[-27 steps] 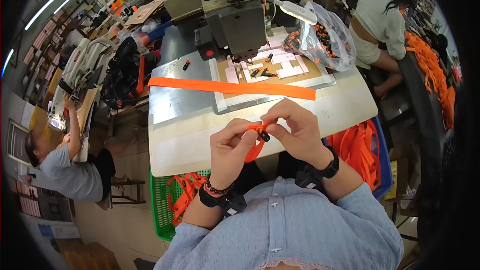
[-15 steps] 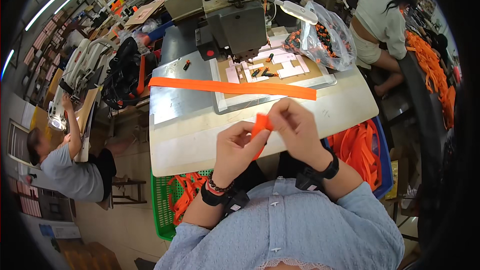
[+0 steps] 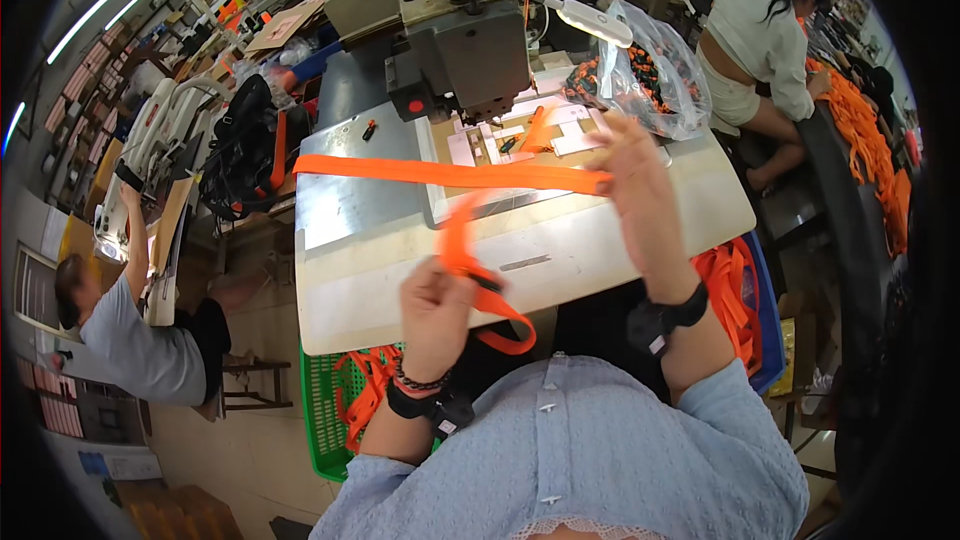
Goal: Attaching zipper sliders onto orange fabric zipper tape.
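Note:
My left hand (image 3: 437,308) is closed on an orange webbing strap (image 3: 508,340). A small black piece (image 3: 486,282) shows on this strap beside the fingers; its kind cannot be made out. One part of the strap rises blurred above the hand, and another loops down past the table's front edge. My right hand (image 3: 645,200) is raised over the table, blurred, its fingers apart, by the right end of a second orange strap (image 3: 430,172). That strap lies flat across the table. Whether the fingers touch it is unclear.
A sewing machine head (image 3: 465,60) stands over a template plate (image 3: 440,155) with small dark parts and a blurred orange strip (image 3: 537,130). A plastic bag (image 3: 655,70) of parts sits at right. Green basket (image 3: 325,400) and blue bin (image 3: 770,330) hold straps. Two people work nearby.
My hands have parted: the left has moved slightly left and down with the strap, now hanging in a loop. The right has let go and moved up and right to the flat strap's end.

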Motion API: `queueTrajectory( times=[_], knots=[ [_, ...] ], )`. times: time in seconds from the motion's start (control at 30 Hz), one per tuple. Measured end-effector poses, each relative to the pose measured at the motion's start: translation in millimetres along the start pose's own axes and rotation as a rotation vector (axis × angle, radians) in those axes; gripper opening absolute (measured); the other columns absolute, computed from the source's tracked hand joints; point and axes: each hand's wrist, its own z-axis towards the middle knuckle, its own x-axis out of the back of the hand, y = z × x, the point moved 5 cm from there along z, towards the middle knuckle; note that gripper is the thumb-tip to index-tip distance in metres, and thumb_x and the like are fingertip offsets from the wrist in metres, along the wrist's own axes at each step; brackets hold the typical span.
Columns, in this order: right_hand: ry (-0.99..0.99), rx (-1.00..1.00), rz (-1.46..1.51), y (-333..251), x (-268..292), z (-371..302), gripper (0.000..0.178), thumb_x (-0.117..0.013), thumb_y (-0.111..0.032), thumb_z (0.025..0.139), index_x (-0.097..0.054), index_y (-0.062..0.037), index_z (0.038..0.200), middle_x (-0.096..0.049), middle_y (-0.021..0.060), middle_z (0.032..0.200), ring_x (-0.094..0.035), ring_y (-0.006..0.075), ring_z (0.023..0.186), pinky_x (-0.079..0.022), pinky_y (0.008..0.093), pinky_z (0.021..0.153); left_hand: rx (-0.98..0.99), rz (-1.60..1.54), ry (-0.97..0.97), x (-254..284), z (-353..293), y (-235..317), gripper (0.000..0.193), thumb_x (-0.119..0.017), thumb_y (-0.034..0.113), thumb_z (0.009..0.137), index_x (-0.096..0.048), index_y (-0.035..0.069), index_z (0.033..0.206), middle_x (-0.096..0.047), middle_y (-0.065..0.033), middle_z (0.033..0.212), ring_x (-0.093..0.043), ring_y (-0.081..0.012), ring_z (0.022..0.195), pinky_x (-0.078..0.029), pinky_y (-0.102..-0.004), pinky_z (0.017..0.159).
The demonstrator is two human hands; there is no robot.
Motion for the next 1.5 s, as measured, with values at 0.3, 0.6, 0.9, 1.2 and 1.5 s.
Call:
queueTrajectory(
  times=[0.3, 0.6, 0.9, 1.2, 1.5],
  knots=[
    [-1.069, -0.597, -0.142, 42.6, -69.2, -76.6, 0.030, -0.060, -0.009, 0.088, -0.056, 0.0029, 0.115, -0.066, 0.0079, 0.087, -0.063, 0.0122, 0.079, -0.051, 0.0266, 0.075, -0.539, 0.114, 0.595, 76.7, -10.9, 61.3, 0.023, -0.050, 0.013, 0.098, -0.050, -0.001, 0.116, -0.060, -0.0129, 0.114, -0.056, -0.0182, 0.110, -0.048, -0.0292, 0.092],
    [-0.779, -0.238, -0.552, 3.6, -18.2, -23.3, 0.017, -0.069, -0.011, 0.082, -0.066, 0.0035, 0.090, -0.067, 0.0084, 0.079, -0.060, 0.0141, 0.075, -0.048, 0.0278, 0.074, -0.492, 0.163, 1.051, 212.9, -108.5, 60.3, 0.032, -0.057, 0.016, 0.094, -0.046, 0.000, 0.119, -0.056, -0.0110, 0.114, -0.055, -0.0172, 0.106, -0.046, -0.0292, 0.091],
    [-0.573, -0.157, -0.342, 3.6, -30.1, -23.7, 0.011, -0.070, -0.005, 0.081, -0.064, -0.0012, 0.089, -0.063, 0.0033, 0.079, -0.059, 0.0115, 0.076, -0.048, 0.0264, 0.074, -0.675, 0.839, 1.585, 136.2, -108.8, 98.3, 0.070, -0.070, 0.011, 0.082, -0.030, 0.000, 0.138, -0.043, -0.0101, 0.126, -0.044, -0.0209, 0.112, -0.040, -0.0332, 0.091],
    [-0.685, -0.368, 0.148, -9.1, -44.8, -45.6, 0.014, -0.065, -0.006, 0.087, -0.061, 0.0008, 0.098, -0.063, 0.0028, 0.087, -0.058, 0.0072, 0.075, -0.049, 0.0221, 0.069, -1.229, 1.120, 1.007, 31.4, -70.7, 96.6, 0.043, -0.065, 0.004, 0.080, -0.047, -0.001, 0.118, -0.048, -0.0099, 0.110, -0.048, -0.0230, 0.101, -0.041, -0.0339, 0.086],
    [-0.567, -0.083, -0.344, -11.7, -49.2, -53.6, 0.013, -0.069, -0.012, 0.084, -0.063, -0.0015, 0.088, -0.065, 0.0042, 0.074, -0.059, 0.0095, 0.067, -0.048, 0.0242, 0.063, 0.097, 0.198, -0.111, -38.2, -5.3, 22.1, 0.010, -0.057, 0.000, 0.090, -0.058, -0.005, 0.099, -0.062, -0.0091, 0.094, -0.058, -0.0100, 0.084, -0.048, -0.0219, 0.074]
  ],
)
